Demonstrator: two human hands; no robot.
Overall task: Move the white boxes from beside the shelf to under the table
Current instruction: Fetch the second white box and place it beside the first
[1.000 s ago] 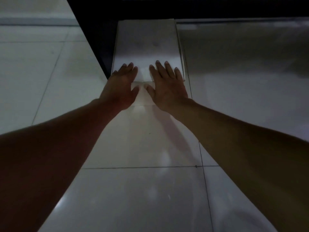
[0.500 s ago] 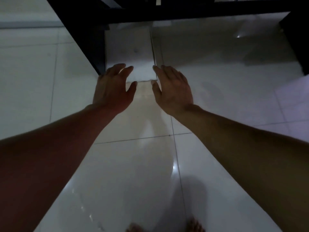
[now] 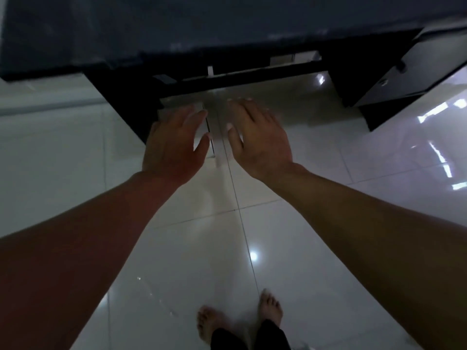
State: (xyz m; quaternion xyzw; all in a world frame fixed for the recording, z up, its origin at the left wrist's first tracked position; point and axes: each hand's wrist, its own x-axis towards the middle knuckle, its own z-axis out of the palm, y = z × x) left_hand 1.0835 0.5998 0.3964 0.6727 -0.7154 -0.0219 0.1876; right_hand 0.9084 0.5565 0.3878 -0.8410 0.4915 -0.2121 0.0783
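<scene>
A flat white box [image 3: 177, 104] lies on the tiled floor under the dark table [image 3: 202, 26], pushed against the table's left leg [image 3: 126, 102]. Most of the box is hidden by my left hand [image 3: 174, 145], which hovers over its near end, open with fingers spread. My right hand [image 3: 257, 137] is also open, palm down, above the bare floor just right of the box. Neither hand holds anything. The light is dim.
A black drawer unit [image 3: 404, 72] stands under the table's right side. A dark crossbar [image 3: 240, 77] runs between the legs. Glossy white floor tiles [image 3: 202, 248] stretch toward me. The person's bare feet [image 3: 240, 319] stand at the bottom of the view.
Both hands have lifted off the box and pulled back toward me. The view has risen and backed away, so the tabletop and the feet now show.
</scene>
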